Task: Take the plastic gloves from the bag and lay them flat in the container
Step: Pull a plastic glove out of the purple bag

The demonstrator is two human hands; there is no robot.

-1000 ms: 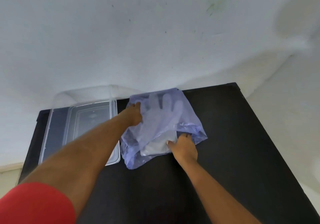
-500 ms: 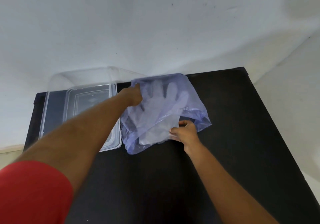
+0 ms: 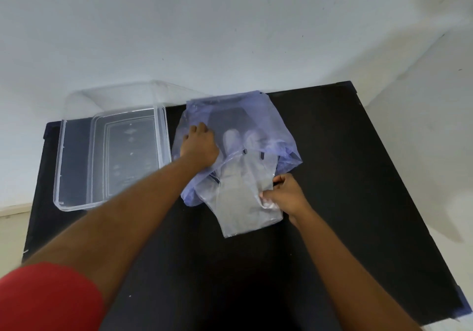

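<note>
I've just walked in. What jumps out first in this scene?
Two bare arms reach over a black table. In the middle, the left hand presses on a bluish bag while the right hand pinches a clear plastic glove, half out of the bag. Left of the bag sits an open clear container.

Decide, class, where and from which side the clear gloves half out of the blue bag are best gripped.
Grip the cuff end of the gloves, the wide flat part already outside the bag, coming from the near right edge as the right hand does. The fingers of the gloves lie inside, so pulling the cuff toward you should slide them out flat while the left hand pins the bag.
</note>
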